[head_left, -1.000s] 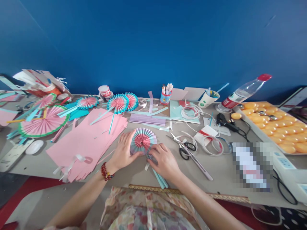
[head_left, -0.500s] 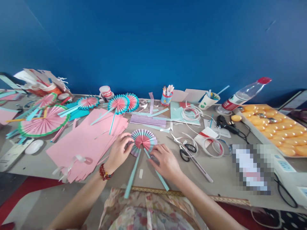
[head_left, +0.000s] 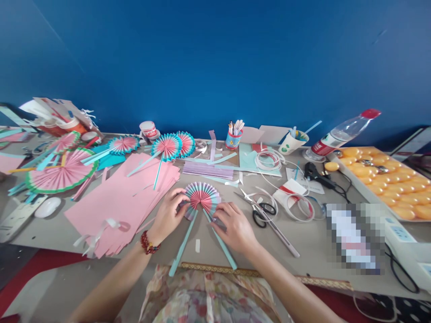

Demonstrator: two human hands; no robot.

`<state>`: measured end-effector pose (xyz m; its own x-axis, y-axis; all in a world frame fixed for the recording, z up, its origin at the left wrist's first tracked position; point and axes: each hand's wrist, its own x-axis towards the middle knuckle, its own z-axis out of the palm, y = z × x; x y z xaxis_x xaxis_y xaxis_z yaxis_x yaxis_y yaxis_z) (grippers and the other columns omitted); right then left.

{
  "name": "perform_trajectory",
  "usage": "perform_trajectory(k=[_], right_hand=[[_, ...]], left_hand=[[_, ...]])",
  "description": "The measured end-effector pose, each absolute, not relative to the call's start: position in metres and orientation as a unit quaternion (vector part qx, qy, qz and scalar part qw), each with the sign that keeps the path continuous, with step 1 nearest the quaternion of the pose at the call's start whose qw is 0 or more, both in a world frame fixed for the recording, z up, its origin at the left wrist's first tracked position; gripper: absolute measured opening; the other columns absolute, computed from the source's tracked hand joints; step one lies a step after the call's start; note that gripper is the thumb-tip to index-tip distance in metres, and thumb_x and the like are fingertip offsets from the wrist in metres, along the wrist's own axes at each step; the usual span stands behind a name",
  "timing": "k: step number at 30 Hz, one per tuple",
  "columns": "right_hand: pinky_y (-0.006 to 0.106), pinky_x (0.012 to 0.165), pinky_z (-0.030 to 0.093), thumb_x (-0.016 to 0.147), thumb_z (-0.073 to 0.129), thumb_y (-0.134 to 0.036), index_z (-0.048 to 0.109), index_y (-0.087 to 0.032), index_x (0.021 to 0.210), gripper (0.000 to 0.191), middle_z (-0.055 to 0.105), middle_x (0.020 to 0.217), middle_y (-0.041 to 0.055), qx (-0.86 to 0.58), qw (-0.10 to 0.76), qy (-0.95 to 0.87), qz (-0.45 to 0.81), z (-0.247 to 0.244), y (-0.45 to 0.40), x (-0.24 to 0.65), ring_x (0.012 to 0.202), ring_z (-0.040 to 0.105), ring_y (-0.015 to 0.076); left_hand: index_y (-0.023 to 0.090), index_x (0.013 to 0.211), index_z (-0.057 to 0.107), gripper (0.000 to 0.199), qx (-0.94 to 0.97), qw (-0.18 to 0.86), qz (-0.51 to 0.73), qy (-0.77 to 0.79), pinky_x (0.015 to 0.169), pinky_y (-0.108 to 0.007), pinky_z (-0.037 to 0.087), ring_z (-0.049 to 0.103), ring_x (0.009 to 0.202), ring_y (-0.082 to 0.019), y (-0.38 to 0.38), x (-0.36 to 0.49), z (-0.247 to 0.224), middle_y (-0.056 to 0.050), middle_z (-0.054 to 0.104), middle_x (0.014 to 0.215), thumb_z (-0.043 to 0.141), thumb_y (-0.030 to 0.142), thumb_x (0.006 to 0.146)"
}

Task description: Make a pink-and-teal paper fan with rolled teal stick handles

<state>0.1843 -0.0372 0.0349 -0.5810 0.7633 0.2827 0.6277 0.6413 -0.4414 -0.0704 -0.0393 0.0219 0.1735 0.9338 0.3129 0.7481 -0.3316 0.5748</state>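
Observation:
A small pleated paper fan (head_left: 202,196), pink in the middle with a purple and mint rim, is spread in a near circle on the table. Two mint strips run down from it, the left strip (head_left: 183,243) and the right strip (head_left: 224,244), with a gap between them. My left hand (head_left: 170,215) pinches the fan's left edge between thumb and fingers. Over the lower right edge lies my right hand (head_left: 234,226), its fingers curled on the pleats and its thumb near the top of the right strip.
Pink sheets (head_left: 111,211) lie left, with finished fans (head_left: 166,146) behind. Purple strips (head_left: 208,169) are beyond the fan. Right are scissors (head_left: 261,208), a glue gun (head_left: 318,175), a bottle (head_left: 343,134) and a tray of yellow balls (head_left: 387,179). A small white piece (head_left: 197,245) lies between the strips.
The lower end of the left mint strip has shifted slightly left and up. Both hands stay at the fan's edges, almost unmoved.

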Motion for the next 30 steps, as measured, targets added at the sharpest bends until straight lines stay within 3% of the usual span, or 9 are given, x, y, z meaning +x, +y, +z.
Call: perform_trajectory(k=[15,19,21,26,30], right_hand=[[0.038,0.083,0.047,0.092,0.053,-0.017,0.063,-0.022,0.094,0.011,0.061,0.099,0.0076,-0.394,0.248,-0.873,0.142,0.039,-0.034,0.186,0.092,0.055,0.0232],[0.038,0.078,0.045,0.089,0.063,-0.030,0.061,-0.022,0.085,0.009,0.060,0.091,0.0065,-0.397,0.205,-0.888,0.112,0.037,-0.042,0.181,0.086,0.055,0.0236],[0.038,0.077,0.044,0.087,0.065,-0.028,0.060,-0.022,0.083,0.008,0.061,0.091,0.0065,-0.403,0.177,-0.893,0.088,0.034,-0.045,0.180,0.086,0.055,0.0241],[0.035,0.076,0.044,0.088,0.057,-0.017,0.060,-0.021,0.085,0.006,0.063,0.090,0.0060,-0.416,0.168,-0.889,0.089,0.028,-0.039,0.182,0.085,0.057,0.0222],[0.032,0.074,0.046,0.088,0.052,-0.015,0.059,-0.022,0.084,0.010,0.064,0.088,0.0052,-0.417,0.208,-0.876,0.128,0.029,-0.032,0.188,0.082,0.059,0.0204]], left_hand=[[0.022,0.111,0.057,0.017,0.751,0.103,0.321,0.568,0.095,-0.041,0.050,0.057,0.114,-0.025,-0.037,-0.073,0.020,-0.010,0.056,0.121,0.049,0.025,0.096],[0.022,0.121,0.052,0.027,0.751,0.083,0.308,0.578,0.100,-0.046,0.047,0.055,0.119,-0.027,-0.036,-0.074,0.014,-0.012,0.056,0.125,0.051,0.030,0.095],[0.022,0.127,0.048,0.034,0.753,0.088,0.301,0.578,0.101,-0.047,0.046,0.054,0.121,-0.028,-0.036,-0.073,0.013,-0.012,0.056,0.127,0.052,0.032,0.095],[0.023,0.137,0.041,0.044,0.739,0.148,0.324,0.573,0.104,-0.047,0.044,0.053,0.124,-0.028,-0.038,-0.070,0.018,-0.012,0.056,0.132,0.052,0.035,0.096],[0.025,0.140,0.041,0.051,0.655,0.291,0.387,0.580,0.098,-0.044,0.049,0.055,0.122,-0.027,-0.037,-0.070,0.022,-0.011,0.051,0.139,0.059,0.037,0.093]])
